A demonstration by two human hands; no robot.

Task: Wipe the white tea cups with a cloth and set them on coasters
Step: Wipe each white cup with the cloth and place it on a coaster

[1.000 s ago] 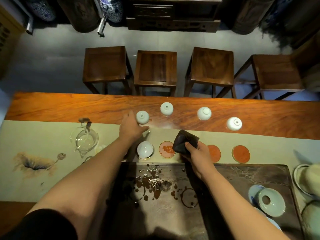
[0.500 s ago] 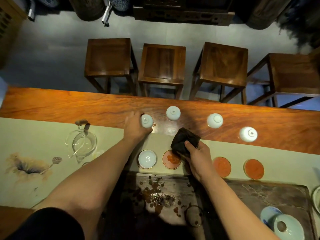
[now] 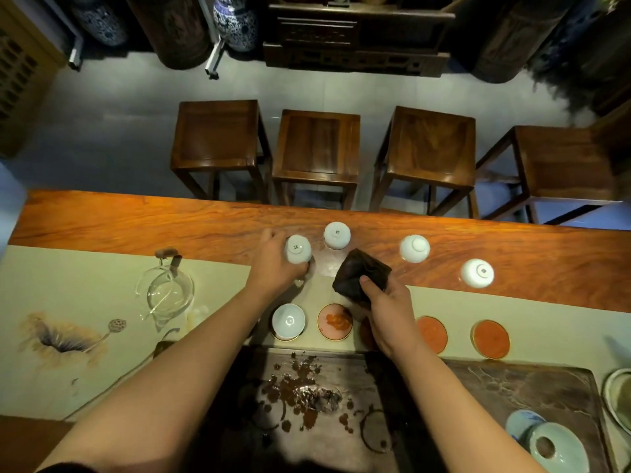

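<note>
My left hand grips an upside-down white tea cup at the near edge of the wooden table top. Three more white cups stand upside down in a row to its right. My right hand holds a bunched dark cloth above the cream runner. One white cup stands upright on the leftmost coaster. To its right lie bare orange coasters; another is partly hidden under my right hand.
A glass pitcher stands at left on the runner. A dark stone tea tray with wet tea leaves lies nearest me, a lidded bowl on its right. Several wooden stools line the far side.
My left hand has closed round the leftmost upside-down cup and tilted it toward me. My right hand with the cloth has stayed in place. The view has shifted slightly.
</note>
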